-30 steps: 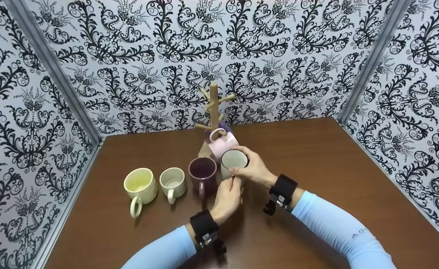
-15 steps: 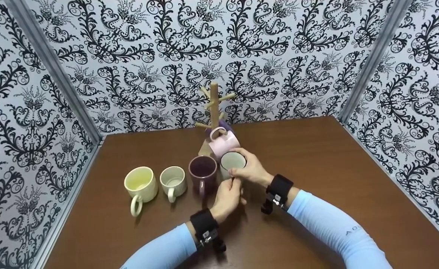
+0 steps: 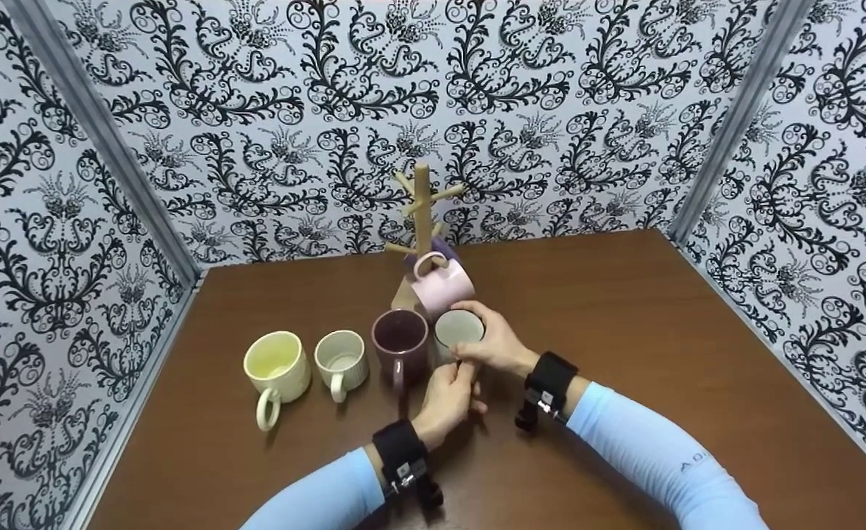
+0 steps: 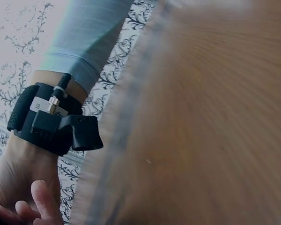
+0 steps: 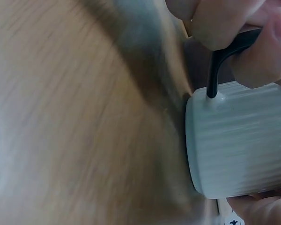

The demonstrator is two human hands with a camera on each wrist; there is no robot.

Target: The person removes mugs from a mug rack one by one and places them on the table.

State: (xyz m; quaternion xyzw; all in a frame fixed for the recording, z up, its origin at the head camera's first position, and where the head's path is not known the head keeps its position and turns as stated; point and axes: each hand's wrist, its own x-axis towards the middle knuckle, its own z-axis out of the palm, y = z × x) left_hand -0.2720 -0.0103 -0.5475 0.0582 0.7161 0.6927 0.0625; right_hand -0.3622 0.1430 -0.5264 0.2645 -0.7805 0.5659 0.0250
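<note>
A white ribbed mug (image 5: pixel 243 140) with a dark rim and a black handle (image 5: pixel 218 65) is between my two hands, right of the maroon mug in the head view. My left hand (image 3: pixel 448 401) pinches its handle from the near side. My right hand (image 3: pixel 495 342) grips the mug's body from the right, thumb near the rim. In the right wrist view the mug's base is close over the wooden table (image 5: pixel 84 117). The left wrist view catches only part of my left hand (image 4: pixel 28 197), with its fingers curled.
A maroon mug (image 3: pixel 400 335), a small ribbed off-white mug (image 3: pixel 342 361) and a pale yellow mug (image 3: pixel 278 368) stand in a row to the left. Behind, a pink mug (image 3: pixel 444 283) and a purple mug (image 3: pixel 444 248) hang low on a wooden mug tree (image 3: pixel 422 206). Patterned walls (image 3: pixel 551 147) enclose the table.
Both hands have brought the white ribbed mug slightly lower and nearer to me, away from the pink mug. The other mugs and the mug tree have stayed put.
</note>
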